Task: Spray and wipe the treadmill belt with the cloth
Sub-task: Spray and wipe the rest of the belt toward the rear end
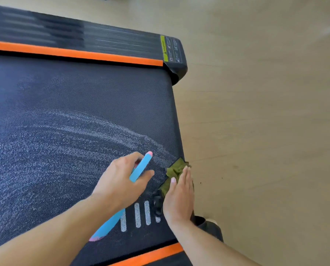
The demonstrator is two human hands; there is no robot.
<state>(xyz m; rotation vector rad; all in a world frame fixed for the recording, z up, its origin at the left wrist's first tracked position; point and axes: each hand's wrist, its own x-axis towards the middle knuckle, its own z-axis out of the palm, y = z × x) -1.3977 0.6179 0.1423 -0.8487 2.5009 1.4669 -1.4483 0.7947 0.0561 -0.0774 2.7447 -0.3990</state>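
We were in the wiping step, and we judged that doing it well meant keeping the palm flat and the pressure even, carrying the cloth (pixel 174 172) in long overlapping passes across the treadmill belt (pixel 74 116) rather than dabbing at one edge — the pale curved streaks (pixel 102 129) sweeping through the middle of the frame suggested wet spray that the strokes should follow until none remained. The olive-green cloth lay bunched at the belt's rear edge, lower right of centre, partly hanging toward the pale floor (pixel 265 112). Our right hand (pixel 179 196) lay on it spread flat, fingers straight and together, pressing down rather than gripping, the forearm running in from the lower right corner. Our left hand (pixel 120 183) hovered just beside it over the belt, fingers curled around a slim blue spray bottle (pixel 141 167) with a pink tip pointing up and to the right; whether a finger sat on the nozzle we could not tell, since motion blur softened that spot. The orange side strip (pixel 74 52) crossed the upper left — still dry-looking, as far as we could judge.
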